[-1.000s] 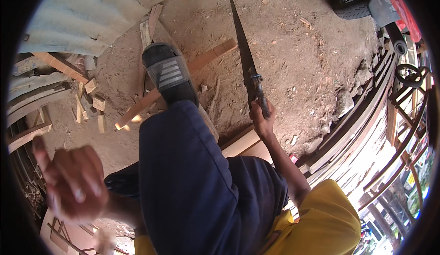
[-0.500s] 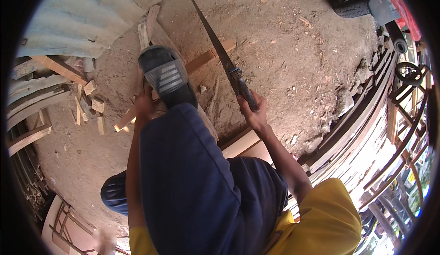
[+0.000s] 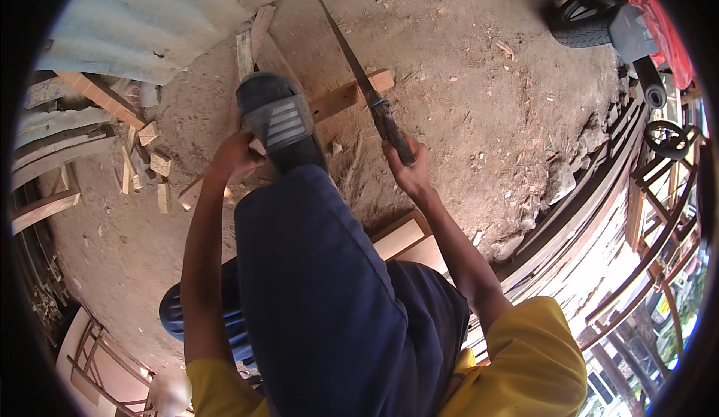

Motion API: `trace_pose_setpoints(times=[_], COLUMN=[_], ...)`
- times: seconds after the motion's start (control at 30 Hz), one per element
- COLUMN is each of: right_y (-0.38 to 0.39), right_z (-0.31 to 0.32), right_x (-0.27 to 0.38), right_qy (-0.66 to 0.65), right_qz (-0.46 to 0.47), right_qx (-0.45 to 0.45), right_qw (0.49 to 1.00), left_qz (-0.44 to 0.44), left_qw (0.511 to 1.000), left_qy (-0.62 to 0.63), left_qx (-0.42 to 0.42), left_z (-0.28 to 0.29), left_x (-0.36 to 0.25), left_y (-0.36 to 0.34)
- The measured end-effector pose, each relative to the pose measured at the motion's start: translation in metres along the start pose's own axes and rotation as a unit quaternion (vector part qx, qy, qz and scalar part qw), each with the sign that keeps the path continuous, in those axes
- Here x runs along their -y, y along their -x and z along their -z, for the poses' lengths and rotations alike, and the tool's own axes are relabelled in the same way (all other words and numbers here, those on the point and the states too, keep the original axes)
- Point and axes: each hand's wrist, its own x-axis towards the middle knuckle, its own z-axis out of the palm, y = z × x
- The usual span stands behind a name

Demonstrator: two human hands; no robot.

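My right hand (image 3: 410,164) grips the dark handle of a handsaw (image 3: 353,59). Its long tapering blade points up and away to the left, and blue cord is tied where handle and blade meet. My left hand (image 3: 241,156) is beside my foot, fingers curled inward; what they hold, if anything, is hidden. My foot, in a black slide sandal (image 3: 278,121), rests over a long board on the ground. A brown wood strip (image 3: 348,98) lies crosswise under the foot, its right end near the saw blade. A wood end (image 3: 192,194) shows below my left hand.
Wood offcuts (image 3: 159,164) lie on the dirt floor at left, below a corrugated metal sheet (image 3: 150,27). A wooden box-like piece (image 3: 401,237) sits by my right forearm. Stacked planks (image 3: 577,192) line the right side. A wheel (image 3: 584,23) stands at the far right.
My left hand has moved up slightly along the sandal, with its elbow swung outward to the left. The right hand and saw have shifted slightly away from me.
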Motion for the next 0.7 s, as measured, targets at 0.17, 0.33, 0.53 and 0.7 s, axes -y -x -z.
trace_pose_setpoints(times=[0.17, 0.33, 0.53, 0.7], right_y=[-0.006, -0.017, -0.001, 0.027], right_z=[0.002, -0.010, 0.002, 0.019], right_x=[-0.002, -0.002, -0.037, -0.019], right_qy=[-0.008, -0.006, -0.019, -0.024], right_qz=[-0.012, 0.018, 0.021, -0.043], right_qx=[0.022, 0.020, 0.035, 0.056], right_qw=[1.000, 1.000, 0.999, 0.997], left_qz=[-0.081, -0.033, 0.023, -0.002], left_qw=[0.985, 0.959, 0.983, 0.984], left_qy=[0.058, 0.011, 0.062, 0.061], left_qx=[-0.141, -0.281, -0.172, -0.168], left_z=[-0.029, -0.063, -0.039, -0.035], left_x=[0.008, 0.011, 0.000, 0.006], left_y=[-0.001, 0.007, 0.005, 0.002])
